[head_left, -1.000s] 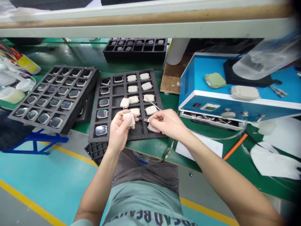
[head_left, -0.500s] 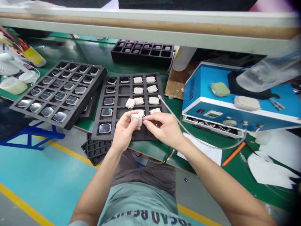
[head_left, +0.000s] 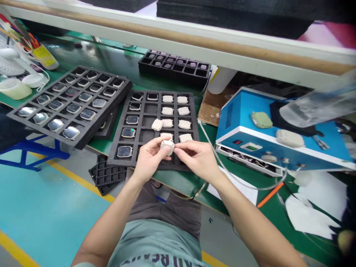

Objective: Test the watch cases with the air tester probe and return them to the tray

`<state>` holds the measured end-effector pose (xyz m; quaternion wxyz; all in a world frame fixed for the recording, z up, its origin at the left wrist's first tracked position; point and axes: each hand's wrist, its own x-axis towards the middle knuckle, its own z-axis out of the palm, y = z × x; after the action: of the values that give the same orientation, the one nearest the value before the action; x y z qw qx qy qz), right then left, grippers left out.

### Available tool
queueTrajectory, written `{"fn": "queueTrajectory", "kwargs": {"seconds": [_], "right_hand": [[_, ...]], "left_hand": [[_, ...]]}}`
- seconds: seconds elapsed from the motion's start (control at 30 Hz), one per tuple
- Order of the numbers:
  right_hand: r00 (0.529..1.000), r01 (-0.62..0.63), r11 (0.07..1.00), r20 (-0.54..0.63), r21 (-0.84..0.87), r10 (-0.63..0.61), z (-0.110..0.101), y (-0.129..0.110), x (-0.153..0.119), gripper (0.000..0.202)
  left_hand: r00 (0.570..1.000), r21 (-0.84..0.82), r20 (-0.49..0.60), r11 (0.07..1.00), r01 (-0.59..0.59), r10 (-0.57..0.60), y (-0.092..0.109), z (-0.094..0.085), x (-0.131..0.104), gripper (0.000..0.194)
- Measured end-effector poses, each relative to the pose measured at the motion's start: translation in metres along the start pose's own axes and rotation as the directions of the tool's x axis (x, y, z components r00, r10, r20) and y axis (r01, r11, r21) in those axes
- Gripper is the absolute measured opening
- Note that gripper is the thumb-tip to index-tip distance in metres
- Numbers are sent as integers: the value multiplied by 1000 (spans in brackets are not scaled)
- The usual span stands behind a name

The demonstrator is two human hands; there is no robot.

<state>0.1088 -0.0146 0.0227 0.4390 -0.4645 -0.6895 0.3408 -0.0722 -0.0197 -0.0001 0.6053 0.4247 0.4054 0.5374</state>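
Note:
Between the thumb and fingers of my left hand [head_left: 148, 159] is a cream watch case [head_left: 167, 148], held above the near part of a black foam tray [head_left: 116, 160]. My right hand [head_left: 198, 159] is closed in a pinch at the case's right edge; whatever lies between its fingertips is too small to make out. Cream cases fill the tray's right columns, and one loose cream case [head_left: 157, 125] rests tilted across a divider. Dark-screened watches [head_left: 125, 151] sit in the left column. My hands hide some of the near compartments.
A second foam tray of watches [head_left: 71, 132] lies at the left on other trays. To the right stands a blue machine [head_left: 230, 126] with a clear hose [head_left: 236, 176]. An orange tool [head_left: 270, 194] and white sheets lie nearby. A shelf edge [head_left: 178, 44] crosses overhead.
The camera view has tilted and shifted slightly. Both hands keep nearly the same pose around the watch case, with the right fingertips still at its edge.

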Motion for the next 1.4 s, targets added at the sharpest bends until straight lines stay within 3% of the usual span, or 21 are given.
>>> {"fn": "queueTrajectory", "kwargs": {"seconds": [0.13,0.27,0.5,0.83,1.07,1.17,1.27,1.4], "right_hand": [[995,-98,993,-22,71,99,3,2,-2,18],[965,-242,967,-88,74,248,7,1,-2,17],[948,-316,949,-43,-22,314,8,2,11,20],[947,-316,948,66,32,314,11,-1,13,25],[926,-370,907,-162,-200,342,-13,15,26,24],[929,-361,878,-42,-314,367,-18,27,53,19],[903,-368,842,65,-394,425,-17,33,79,16],[913,-319,837,91,-443,397,-26,22,77,19]], "left_hand": [[1000,10,-23,1000,13,-13,-2,3,-3,44],[988,41,-143,998,-45,51,-7,12,-7,42],[957,26,-255,991,-132,134,-10,22,-5,35],[976,-12,-193,995,-102,97,-9,16,-3,35],[916,-98,-389,983,-152,103,-9,14,-1,43],[925,-145,-372,979,-141,78,-9,12,2,50],[929,-155,-362,978,-139,75,-8,10,3,50],[940,-174,-333,975,-140,75,-8,7,1,49]]}}
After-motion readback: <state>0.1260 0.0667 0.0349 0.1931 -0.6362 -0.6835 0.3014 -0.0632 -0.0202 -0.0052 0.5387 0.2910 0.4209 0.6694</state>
